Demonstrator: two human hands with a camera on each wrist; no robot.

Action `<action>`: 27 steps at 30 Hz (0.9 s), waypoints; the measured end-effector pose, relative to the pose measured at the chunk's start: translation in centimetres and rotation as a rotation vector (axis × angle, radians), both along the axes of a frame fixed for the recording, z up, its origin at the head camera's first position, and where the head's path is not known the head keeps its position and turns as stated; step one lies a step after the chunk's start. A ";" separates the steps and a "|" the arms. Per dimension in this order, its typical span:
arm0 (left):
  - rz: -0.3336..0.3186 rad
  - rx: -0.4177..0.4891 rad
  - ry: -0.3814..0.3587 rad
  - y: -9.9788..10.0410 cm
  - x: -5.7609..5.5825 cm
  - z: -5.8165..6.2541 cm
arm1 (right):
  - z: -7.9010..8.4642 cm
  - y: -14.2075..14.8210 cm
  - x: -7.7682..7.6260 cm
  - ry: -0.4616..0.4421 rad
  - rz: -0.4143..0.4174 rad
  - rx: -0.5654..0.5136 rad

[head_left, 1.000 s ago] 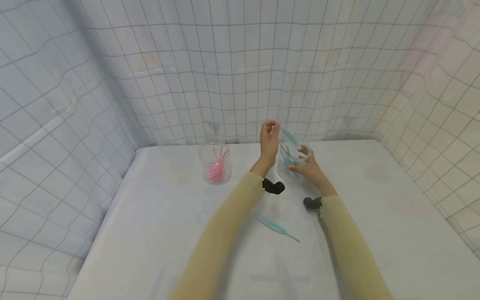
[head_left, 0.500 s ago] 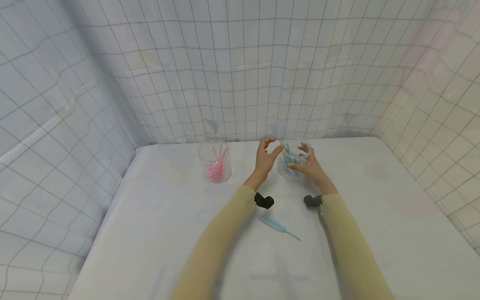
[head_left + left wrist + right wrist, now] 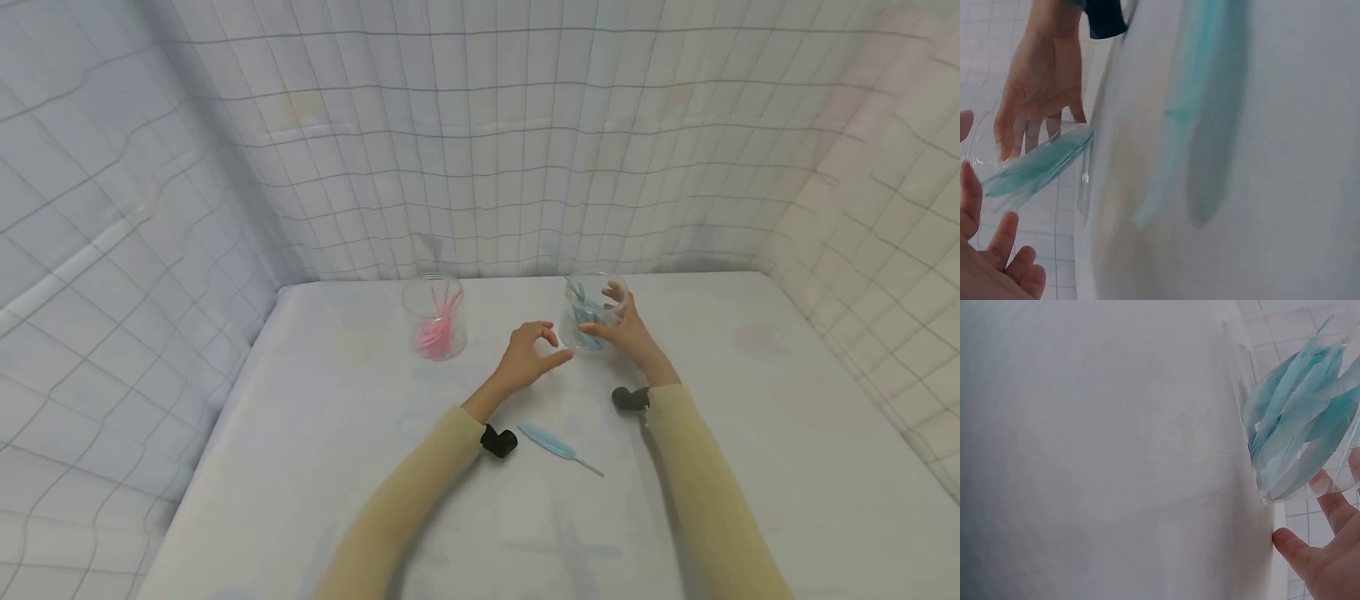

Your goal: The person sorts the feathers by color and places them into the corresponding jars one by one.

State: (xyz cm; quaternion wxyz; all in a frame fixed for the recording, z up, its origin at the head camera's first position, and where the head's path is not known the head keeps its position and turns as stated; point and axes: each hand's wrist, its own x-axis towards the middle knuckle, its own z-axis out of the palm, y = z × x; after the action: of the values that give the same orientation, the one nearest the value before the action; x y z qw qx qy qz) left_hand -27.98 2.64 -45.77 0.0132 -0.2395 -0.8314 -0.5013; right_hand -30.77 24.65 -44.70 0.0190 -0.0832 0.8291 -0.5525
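Observation:
A clear jar (image 3: 573, 333) at the back of the table holds several light-blue, feather-shaped pieces with thin stems (image 3: 1300, 406). My right hand (image 3: 628, 333) grips this jar from its right side, thumb in front and fingers round the far wall. My left hand (image 3: 525, 360) hovers left of the jar and nearer me, fingers loosely bent, thumb apart, nothing held. In the left wrist view the fingers (image 3: 1004, 240) of that hand show below the jar. One more light-blue feather-shaped piece (image 3: 549, 441) lies on the table in front, its thin stem pointing right.
A second clear jar (image 3: 411, 321), holding several pink pieces with thin stems (image 3: 438, 333), stands at the back left. The white-covered table (image 3: 300, 467) is walled by grid-patterned white curtains (image 3: 480, 192) at the back and both sides.
My left hand has lowered a blue feather-shaped piece into the right jar and let it go, then drawn back toward me and left. My right hand has kept its grip on the jar.

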 end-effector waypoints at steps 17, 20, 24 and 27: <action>-0.549 -0.758 0.214 0.9 5.7 0.1 | -1.5 0.8 -1.1 0.037 -0.005 0.012; -0.538 -0.788 0.230 1.0 5.8 0.1 | -1.6 0.8 -1.2 0.044 -0.002 -0.004; -0.531 -0.831 0.261 1.1 5.9 0.3 | -1.7 0.8 -1.2 0.040 0.002 -0.023; -0.538 -0.876 0.281 1.2 6.1 0.3 | -1.7 0.8 -1.2 0.035 0.004 -0.029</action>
State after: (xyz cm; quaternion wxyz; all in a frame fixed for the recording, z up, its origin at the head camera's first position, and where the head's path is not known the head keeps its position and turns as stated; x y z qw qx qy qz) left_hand -21.92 3.88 -45.44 -0.1059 -0.4919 -0.8624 -0.0560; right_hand -31.95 25.42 -46.37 0.0045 -0.0946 0.8210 -0.5630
